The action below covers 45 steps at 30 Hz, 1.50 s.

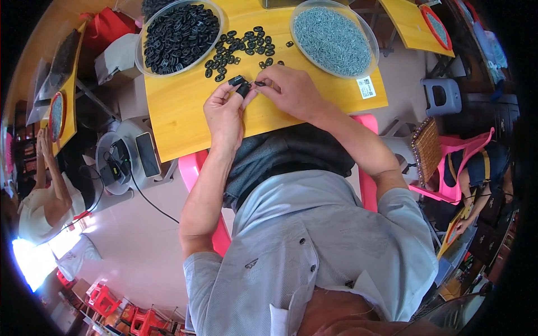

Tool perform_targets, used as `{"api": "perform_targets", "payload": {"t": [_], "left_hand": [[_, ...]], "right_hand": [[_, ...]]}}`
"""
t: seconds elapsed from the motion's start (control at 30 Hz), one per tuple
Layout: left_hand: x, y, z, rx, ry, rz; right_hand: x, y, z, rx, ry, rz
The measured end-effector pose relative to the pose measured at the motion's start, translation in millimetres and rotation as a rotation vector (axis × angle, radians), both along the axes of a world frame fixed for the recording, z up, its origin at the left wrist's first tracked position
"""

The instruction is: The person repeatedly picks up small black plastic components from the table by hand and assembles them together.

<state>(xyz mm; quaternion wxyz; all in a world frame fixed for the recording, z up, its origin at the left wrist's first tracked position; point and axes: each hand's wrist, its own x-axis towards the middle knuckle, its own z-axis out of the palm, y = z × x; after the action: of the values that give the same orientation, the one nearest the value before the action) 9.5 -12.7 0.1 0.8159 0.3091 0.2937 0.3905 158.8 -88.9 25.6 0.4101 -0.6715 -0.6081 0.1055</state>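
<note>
My left hand (223, 115) is closed in a pinch over the near part of the yellow table, with black covers on its thumb and a fingertip. Whatever lies between those fingertips is too small to make out. Close beside it, my right hand (294, 94) pinches a small black oval part (260, 83) between thumb and finger. Just beyond both hands, several loose black oval parts with holes (246, 45) are scattered on the table. At the far left, a clear round tub (221, 28) is heaped with the same parts. Another clear tub (374, 43), at the far right, holds many small silvery screws (330, 42).
The yellow table (185, 129) has a white label (366, 88) near its right edge. A grey stool (134, 129) at the left carries a phone (147, 154) and a tub with black cables. Other people sit at yellow tables on both sides. A pink chair (193, 168) is under me.
</note>
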Motion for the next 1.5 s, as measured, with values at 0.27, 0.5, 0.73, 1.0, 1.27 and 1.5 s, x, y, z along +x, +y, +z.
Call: {"api": "perform_targets", "payload": {"t": [0.27,0.5,0.73,1.0,1.27,1.5], "left_hand": [[-2.3,0.7,2.7,-0.002,-0.023,-0.015],[-2.8,2.0,2.7,-0.013,-0.044,-0.02],[-1.2,-0.6,1.2,0.077,0.075,-0.044],[-1.5,0.7,-1.8,0.052,0.062,-0.023],[-2.4,2.4,1.7,0.012,-0.02,-0.028],[-2.2,2.8,0.5,0.011,0.008,-0.019]], "right_hand": [[12.1,2.7,-7.4,-0.174,0.468,0.027],[19.8,3.2,-10.7,-0.332,0.841,0.166],[24.5,3.5,-7.8,-0.261,0.991,0.16],[21.1,1.9,-1.5,-0.245,0.975,0.156],[17.1,1.8,-5.4,-0.259,0.898,0.185],[14.0,3.7,-1.0,-0.28,0.906,0.18]]}}
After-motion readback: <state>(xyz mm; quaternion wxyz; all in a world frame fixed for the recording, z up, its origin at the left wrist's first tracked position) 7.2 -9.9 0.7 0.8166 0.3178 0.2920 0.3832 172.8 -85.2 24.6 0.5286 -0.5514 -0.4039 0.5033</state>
